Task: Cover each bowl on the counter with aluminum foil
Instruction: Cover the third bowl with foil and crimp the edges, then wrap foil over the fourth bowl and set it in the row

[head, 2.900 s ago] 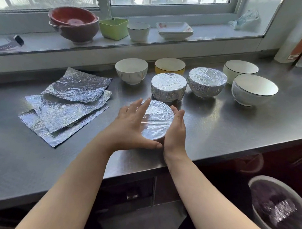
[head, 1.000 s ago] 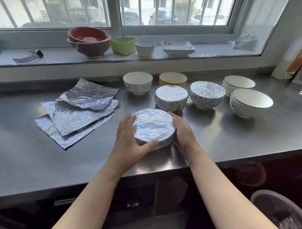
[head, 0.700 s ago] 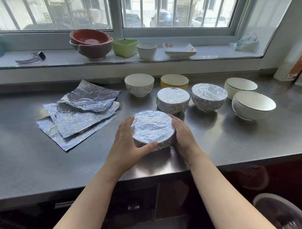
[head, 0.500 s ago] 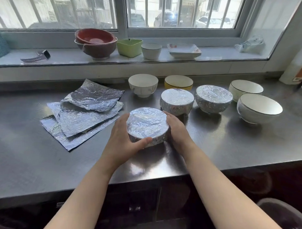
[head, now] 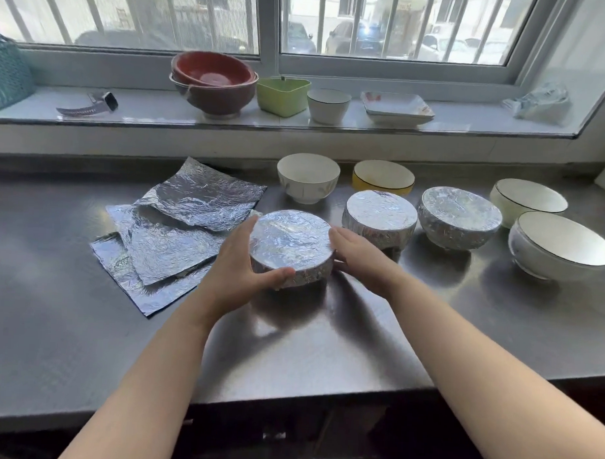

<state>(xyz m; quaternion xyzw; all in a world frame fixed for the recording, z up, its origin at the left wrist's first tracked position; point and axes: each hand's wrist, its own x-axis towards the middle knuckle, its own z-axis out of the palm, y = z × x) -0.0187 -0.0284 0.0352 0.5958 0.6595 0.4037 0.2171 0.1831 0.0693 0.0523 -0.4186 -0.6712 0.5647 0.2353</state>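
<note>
Two hands are working one foil-covered bowl (head: 290,244) in the single head view, near the middle of the steel counter (head: 359,334). The left hand (head: 236,273) is gripping its left side, thumb curled along the near foil skirt; the right hand (head: 360,257) is cupping the right side, though its fingertips are hidden behind the bowl. Two more wrapped bowls (head: 379,216) (head: 459,216) are standing just right of it, finished by the look of them. Four bowls are still lying uncovered: a white one (head: 308,176) and a yellow one (head: 383,175) at the far side, two larger white ones (head: 528,201) (head: 561,243) at the right. Spare foil sheets (head: 177,238) are lying stacked at the left, just beside the left hand. In my judgement the bowl is rigid, fairly heavy and breakable, while the foil is thin, easily torn and holds any crease pressed into it. Hold is best taken low on the wall, below the rim, leaving the taut top untouched.
</note>
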